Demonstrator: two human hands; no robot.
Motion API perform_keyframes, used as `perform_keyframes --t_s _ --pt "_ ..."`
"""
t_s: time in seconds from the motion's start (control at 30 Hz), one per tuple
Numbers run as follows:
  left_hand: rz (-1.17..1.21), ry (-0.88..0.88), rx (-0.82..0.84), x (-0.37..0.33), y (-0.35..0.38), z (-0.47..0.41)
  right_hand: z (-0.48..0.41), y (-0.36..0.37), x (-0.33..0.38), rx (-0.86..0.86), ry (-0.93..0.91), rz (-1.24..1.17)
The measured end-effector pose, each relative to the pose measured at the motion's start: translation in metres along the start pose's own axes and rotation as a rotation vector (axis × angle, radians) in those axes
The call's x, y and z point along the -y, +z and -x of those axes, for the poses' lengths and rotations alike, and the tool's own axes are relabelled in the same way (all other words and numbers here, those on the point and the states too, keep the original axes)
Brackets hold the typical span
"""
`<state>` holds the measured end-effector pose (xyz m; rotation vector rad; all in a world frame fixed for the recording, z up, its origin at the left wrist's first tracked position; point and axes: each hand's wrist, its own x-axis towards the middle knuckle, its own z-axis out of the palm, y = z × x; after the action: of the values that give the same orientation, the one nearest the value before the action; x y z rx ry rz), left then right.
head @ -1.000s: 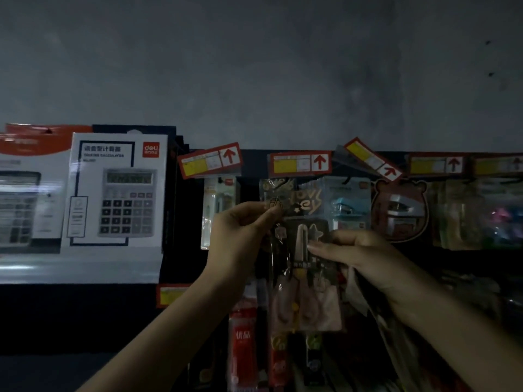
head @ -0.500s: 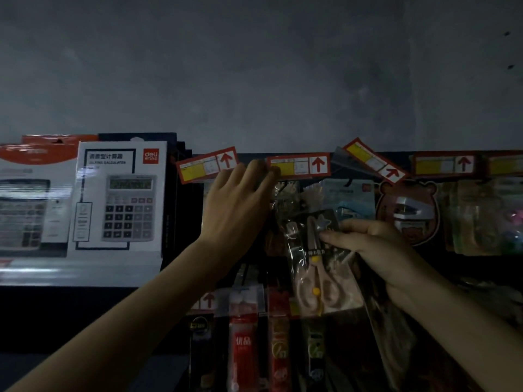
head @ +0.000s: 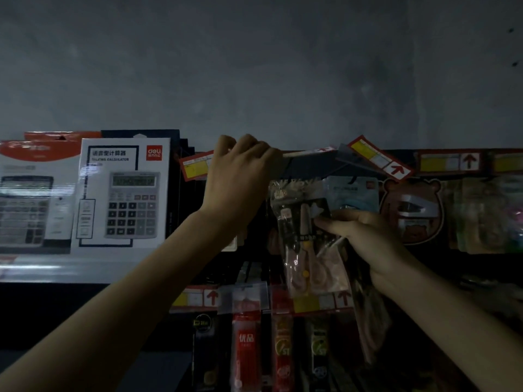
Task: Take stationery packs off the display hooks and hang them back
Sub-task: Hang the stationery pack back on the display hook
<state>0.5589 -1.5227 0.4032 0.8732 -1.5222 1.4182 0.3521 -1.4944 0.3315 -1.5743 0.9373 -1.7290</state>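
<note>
Up at rack (head: pixel 305 168) top, centre: your left hand (head: pixel 240 176) has left pack, risen to tag. Your right hand (head: pixel 365 236) alone grips pack (head: pixel 307 236) by right edge, just below tag, not hung. Tag (head: pixel 310 152), flat-on half second ago, now pinched by left fingers, flipped up edge-on. Hook tip likely clear for rehanging.

This is a shop that sells school and desk things. A yellow-and-red price tag (head: pixel 450 162) with an arrow sits above each hook. Goods hang in rows below: a scissors pack (head: pixel 308 236), a bear-shaped pack (head: pixel 411 210), pen packs (head: pixel 245 335). Boxed calculators (head: pixel 121 193) stand along a shelf's (head: pixel 34 268) front edge.
</note>
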Motion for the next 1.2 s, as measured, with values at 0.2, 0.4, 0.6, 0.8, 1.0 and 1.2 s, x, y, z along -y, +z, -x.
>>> perform_keyframes --t_s 0.2,0.4,0.6,0.8,1.0,1.2 --pt "0.094 -0.076 0.012 0.007 0.0 -0.018 -0.005 0.011 0.008 -0.01 0.013 -0.028" --pt "0.147 -0.102 0.004 0.012 0.002 -0.026 -0.014 0.021 0.012 -0.022 0.035 -0.037" --pt "0.162 -0.093 0.036 0.012 -0.001 -0.024 -0.023 0.027 0.007 -0.075 0.045 -0.064" --pt "0.199 -0.085 0.026 0.009 -0.007 -0.019 -0.027 0.028 0.003 -0.09 0.081 -0.078" --pt "0.191 -0.038 0.016 0.007 -0.01 -0.013 -0.03 0.029 0.013 -0.097 0.09 -0.057" --pt "0.146 0.001 0.017 0.005 -0.01 -0.004 -0.028 0.031 0.014 -0.076 0.103 -0.051"
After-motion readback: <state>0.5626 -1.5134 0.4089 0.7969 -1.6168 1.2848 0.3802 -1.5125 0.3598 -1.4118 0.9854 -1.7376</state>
